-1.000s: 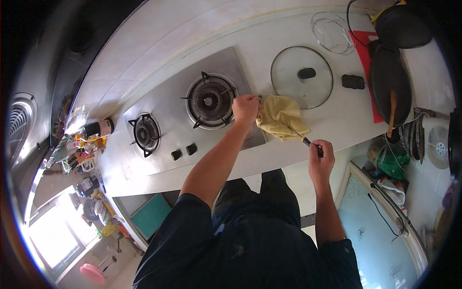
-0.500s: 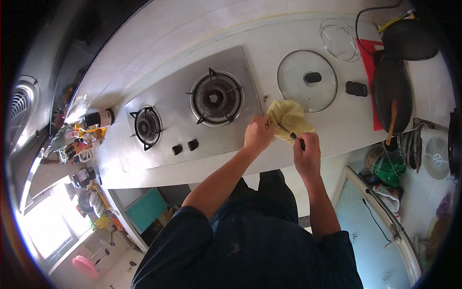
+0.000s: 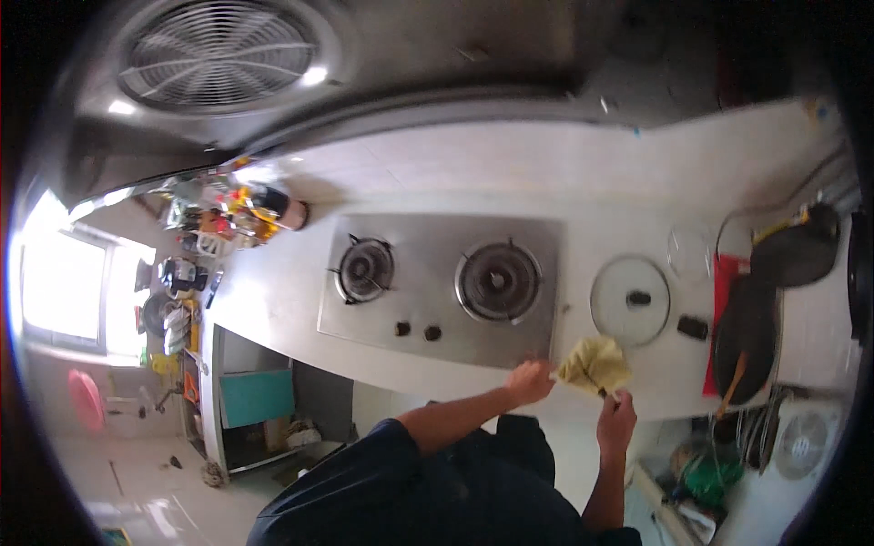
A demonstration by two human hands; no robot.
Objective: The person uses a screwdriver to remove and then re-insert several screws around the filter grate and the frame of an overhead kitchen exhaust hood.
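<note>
A pale yellow cloth (image 3: 596, 361), bunched and creased, is in front of me by the counter's front edge, right of the stove. My left hand (image 3: 530, 382) is closed at the cloth's left corner, its fingers blurred by motion. My right hand (image 3: 617, 420) is closed on a thin dark-handled tool (image 3: 602, 393) that reaches against the cloth's lower side. What kind of tool it is cannot be made out, since the cloth and my fingers cover most of it. Just behind the cloth lies a round glass lid (image 3: 619, 318) with a black knob.
The steel gas stove (image 3: 419, 350) has two burners. Right of the lid lie a black block-like object (image 3: 693, 327), a wire rack (image 3: 689, 253), a red board (image 3: 722, 282), dark pans (image 3: 742, 341) and a wooden spatula (image 3: 734, 387). Bottles (image 3: 241, 218) crowd the left end; the range hood (image 3: 218, 55) hangs above.
The view has tilted up and left, bringing in the hood and more of the left side. My left hand has drawn slightly away from the cloth's middle; my right stays at its lower side.
</note>
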